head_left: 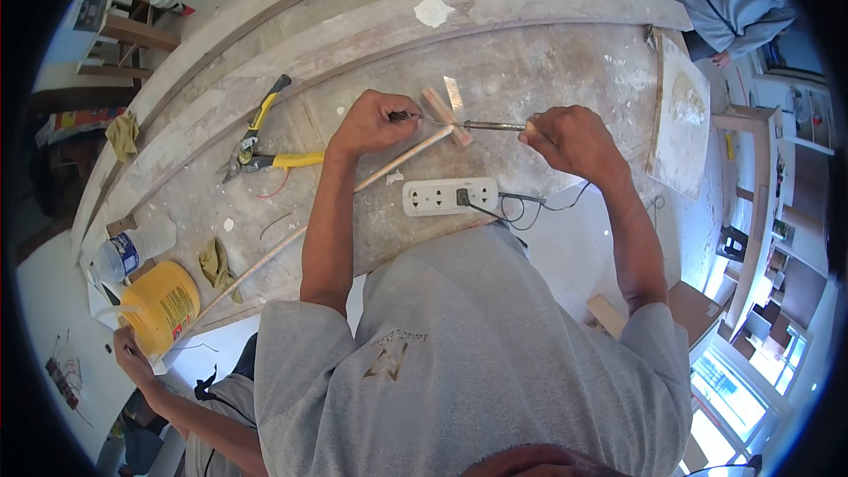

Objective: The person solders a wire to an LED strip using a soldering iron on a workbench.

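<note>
My right hand (572,143) is closed round the handle end of a soldering iron (495,126), whose metal shaft points left. The iron's tip is at a small copper-coloured cross of flat strips (453,104) at the end of a long thin rod (406,156). To the left of the cross, my left hand (375,124) is closed in a pinch on something thin, too small to make out. A white power strip (449,197) with a black plug lies below the cross.
Yellow-handled snips (256,137) lie left of my left arm. Farther left are a plastic bottle (137,247) and a yellow tub (163,305), touched by another person's hand. Curved boards (353,35) cross the table's far side. Another person stands at the upper right.
</note>
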Available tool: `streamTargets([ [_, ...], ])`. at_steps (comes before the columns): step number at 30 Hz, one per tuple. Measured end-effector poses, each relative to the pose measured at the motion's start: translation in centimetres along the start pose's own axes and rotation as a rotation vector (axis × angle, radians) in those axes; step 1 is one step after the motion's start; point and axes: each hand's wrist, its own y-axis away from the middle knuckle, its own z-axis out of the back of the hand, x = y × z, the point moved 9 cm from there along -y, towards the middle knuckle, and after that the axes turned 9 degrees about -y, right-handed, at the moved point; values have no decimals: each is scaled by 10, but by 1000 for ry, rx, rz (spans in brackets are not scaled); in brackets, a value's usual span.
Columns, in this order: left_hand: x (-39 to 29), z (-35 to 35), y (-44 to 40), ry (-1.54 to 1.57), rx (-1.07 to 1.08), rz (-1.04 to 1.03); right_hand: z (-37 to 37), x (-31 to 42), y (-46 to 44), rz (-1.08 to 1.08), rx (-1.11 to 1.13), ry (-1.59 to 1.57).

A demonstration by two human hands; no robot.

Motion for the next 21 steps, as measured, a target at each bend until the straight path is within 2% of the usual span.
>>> streamTargets([
  [7,6,-2,0,29,10,-1,-1,-11,-12,65,66,-6],
  [21,-3,2,2,31,-25,-11,-8,-26,-14,163,-65,-30],
])
